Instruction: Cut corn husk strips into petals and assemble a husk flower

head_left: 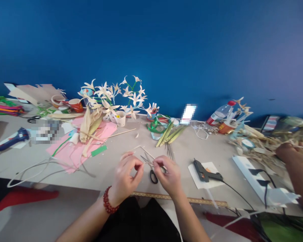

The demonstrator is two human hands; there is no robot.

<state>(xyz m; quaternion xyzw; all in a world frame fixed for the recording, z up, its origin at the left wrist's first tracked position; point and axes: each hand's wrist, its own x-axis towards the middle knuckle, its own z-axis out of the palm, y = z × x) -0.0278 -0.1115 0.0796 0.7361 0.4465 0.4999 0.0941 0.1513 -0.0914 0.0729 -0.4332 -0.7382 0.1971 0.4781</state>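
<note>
Pinching thin pale strip (148, 163) between fingertips of left hand (127, 169) and right hand (169, 173), over scissors (151, 174) on table (126, 143); best to pull lightly, evenly, to avoid tearing.

A thin, pale strip (148, 164) is being held btwn the fingertips of both hands: one side is being pinched by the L hand (128, 169), the other by the R hand (169, 172). Only a short span is being exposed in the gap, approx. horiz.; its ends are being hidden by the fingers. It is being held over the table (103, 173), nr the front edge, w/ scissors (154, 176) being partly overlapped from this view. Its exact material & any fine detail are being obscured by its v. small size.
</note>
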